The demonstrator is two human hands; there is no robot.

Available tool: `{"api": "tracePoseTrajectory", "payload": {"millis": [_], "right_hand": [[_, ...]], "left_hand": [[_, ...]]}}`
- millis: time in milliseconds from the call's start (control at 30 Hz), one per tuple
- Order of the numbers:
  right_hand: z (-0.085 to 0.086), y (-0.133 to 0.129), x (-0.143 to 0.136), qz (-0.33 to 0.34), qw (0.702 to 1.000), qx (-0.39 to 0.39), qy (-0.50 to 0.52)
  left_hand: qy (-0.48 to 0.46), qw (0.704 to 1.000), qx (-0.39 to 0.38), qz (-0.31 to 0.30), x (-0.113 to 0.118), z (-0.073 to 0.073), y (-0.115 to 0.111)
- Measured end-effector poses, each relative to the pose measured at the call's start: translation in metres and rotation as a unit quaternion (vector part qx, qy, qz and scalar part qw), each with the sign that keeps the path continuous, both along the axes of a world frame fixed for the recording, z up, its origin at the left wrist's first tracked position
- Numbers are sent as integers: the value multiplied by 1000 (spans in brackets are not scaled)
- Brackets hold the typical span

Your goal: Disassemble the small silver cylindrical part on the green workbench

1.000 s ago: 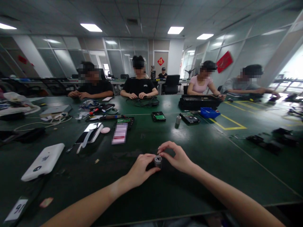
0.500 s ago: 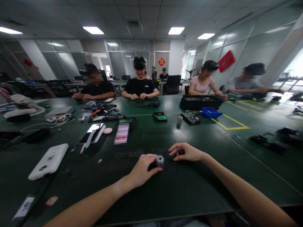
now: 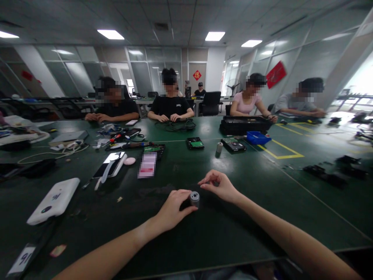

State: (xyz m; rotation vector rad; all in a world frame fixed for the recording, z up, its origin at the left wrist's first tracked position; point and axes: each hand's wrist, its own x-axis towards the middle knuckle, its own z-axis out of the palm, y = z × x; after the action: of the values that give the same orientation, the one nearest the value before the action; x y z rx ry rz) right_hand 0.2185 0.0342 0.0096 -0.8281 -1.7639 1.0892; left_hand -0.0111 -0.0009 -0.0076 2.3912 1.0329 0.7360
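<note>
A small grey metal cylinder stands upright on the dark green table, with holes in its top. My left hand holds it between thumb and fingers from the left side. Just right of and above the cylinder, my right hand hovers with thumb and index fingertips close together; anything between them is too small to make out. Farther back stands a second metal cylinder, beside a hard drive with a green board. Another drive lies left of it.
On the left lie a white device, a phone-like device under a strap, a pink disc, a pixelated phone, cables and tools. Across the table sit several people, near a black case and a blue tray.
My right hand has moved left and slightly up, nearer the cylinder, and its thumb and index finger have drawn together. My left hand stays at the cylinder. The view has shifted slightly.
</note>
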Motion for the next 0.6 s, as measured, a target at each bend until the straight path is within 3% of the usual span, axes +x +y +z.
{"api": "tracePoseTrajectory", "payload": {"millis": [233,600], "right_hand": [[8,-28,-26,20,999,21,-35],[10,-28,-23,2,998,42,-48]], "left_hand": [[-10,1000,-6,4,0,-1,-1],[-17,1000,-8,7,2,0,-1]]}}
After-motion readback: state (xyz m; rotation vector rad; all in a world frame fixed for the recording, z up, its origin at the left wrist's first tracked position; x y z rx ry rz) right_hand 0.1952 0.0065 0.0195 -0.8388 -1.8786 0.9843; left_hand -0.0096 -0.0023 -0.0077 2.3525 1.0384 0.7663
